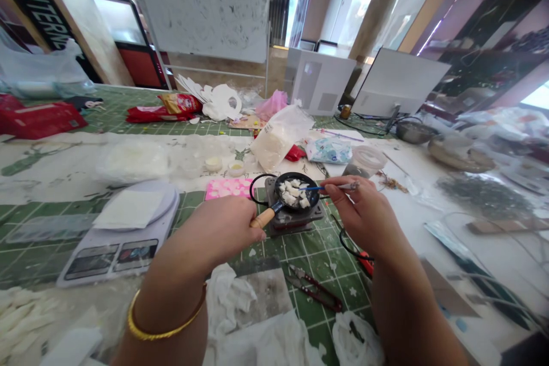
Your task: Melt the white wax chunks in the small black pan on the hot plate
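Observation:
My left hand is closed around the wooden handle of a small black frying pan. The pan rests on a small dark hot plate. Several white chunks lie in the pan; what they are made of I cannot tell. Between the thumb and fingers of my right hand is a thin blue stick, its tip among the chunks. A pink mold lies left of the hot plate. Thread snips lie on the mat in front of it.
A digital scale carrying a white sheet stands on the left. Crumpled white tissue lies near me. Behind the pan are a clear bag of pale material, small cups and a clear tub. Black cords run beside the hot plate.

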Tool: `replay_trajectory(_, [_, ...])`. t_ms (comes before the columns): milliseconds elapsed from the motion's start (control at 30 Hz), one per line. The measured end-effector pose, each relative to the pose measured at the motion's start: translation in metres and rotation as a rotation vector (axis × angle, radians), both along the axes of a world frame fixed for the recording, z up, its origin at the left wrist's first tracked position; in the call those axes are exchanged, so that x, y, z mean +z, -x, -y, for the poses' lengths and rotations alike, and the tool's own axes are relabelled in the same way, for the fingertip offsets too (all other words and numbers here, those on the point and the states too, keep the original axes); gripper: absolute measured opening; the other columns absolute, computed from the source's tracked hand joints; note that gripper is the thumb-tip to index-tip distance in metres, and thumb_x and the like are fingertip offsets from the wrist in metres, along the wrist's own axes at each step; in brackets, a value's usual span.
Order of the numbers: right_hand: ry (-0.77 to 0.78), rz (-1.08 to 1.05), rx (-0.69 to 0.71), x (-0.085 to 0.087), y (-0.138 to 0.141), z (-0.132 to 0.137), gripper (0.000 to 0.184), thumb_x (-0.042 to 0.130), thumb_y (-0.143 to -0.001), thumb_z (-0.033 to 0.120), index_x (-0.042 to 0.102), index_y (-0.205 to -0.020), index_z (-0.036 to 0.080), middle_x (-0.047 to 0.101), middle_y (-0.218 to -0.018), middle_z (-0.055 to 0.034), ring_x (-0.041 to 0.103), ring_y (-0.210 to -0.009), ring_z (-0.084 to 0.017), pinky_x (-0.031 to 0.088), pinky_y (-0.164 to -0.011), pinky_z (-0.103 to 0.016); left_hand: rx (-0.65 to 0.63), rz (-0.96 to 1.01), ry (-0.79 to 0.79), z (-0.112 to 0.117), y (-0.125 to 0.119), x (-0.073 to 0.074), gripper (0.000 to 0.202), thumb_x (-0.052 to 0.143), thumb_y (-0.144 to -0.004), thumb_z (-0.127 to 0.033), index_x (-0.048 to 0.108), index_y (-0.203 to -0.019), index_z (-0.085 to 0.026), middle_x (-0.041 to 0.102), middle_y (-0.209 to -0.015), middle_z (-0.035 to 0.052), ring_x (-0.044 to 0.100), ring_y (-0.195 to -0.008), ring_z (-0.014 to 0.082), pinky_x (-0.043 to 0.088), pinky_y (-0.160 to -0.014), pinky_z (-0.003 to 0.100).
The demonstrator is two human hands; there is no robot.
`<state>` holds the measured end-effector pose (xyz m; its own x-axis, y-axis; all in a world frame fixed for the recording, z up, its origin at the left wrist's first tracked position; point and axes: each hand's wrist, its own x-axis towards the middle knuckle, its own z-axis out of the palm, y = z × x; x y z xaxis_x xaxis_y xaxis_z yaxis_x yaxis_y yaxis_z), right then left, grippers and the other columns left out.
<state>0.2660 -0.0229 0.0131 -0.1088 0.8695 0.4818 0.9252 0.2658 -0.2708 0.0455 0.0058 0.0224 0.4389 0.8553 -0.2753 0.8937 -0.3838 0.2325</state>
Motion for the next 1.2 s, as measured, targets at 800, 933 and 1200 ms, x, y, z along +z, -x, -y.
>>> replay_trajectory(800, [0.114,0.015,0.027,-0.010,-0.003,-0.015,0.028,0.038,-0.085,0.029,0.063,-0.093,0.022,0.066,-0.088,-0.0043,0.054,-0.085,-0.019,0.036,-0.079,-0.035,0.015,0.007,0.010,0.000,0.000,-0.001,0.031,0.045,-0.068,-0.050,0.059,-0.064,-0.023,0.060,-0.062,0.0008,0.051,-0.052,0.0142,0.028,-0.045,0.025])
replay_trajectory(933, [0.058,0.006,-0.004,-0.007,-0.001,-0.011,0.028,0.037,-0.085,0.031,0.062,-0.095,0.022,0.065,-0.086,-0.0042,0.054,-0.084,-0.018,0.036,-0.078,-0.034,0.014,-0.007,0.007,0.000,-0.001,0.000,0.032,0.044,-0.068,-0.050,0.059,-0.062,-0.022,0.060,-0.062,0.0011,0.050,-0.051,0.0139,0.027,-0.044,0.025])
replay_trajectory(1200, [0.065,0.011,0.014,-0.003,0.000,-0.007,0.029,0.037,-0.085,0.031,0.063,-0.091,0.020,0.065,-0.085,-0.0040,0.055,-0.083,-0.017,0.037,-0.078,-0.033,0.003,-0.005,0.013,0.000,-0.001,0.001,0.032,0.044,-0.068,-0.050,0.059,-0.064,-0.022,0.060,-0.063,0.0012,0.051,-0.053,0.0154,0.029,-0.044,0.025])
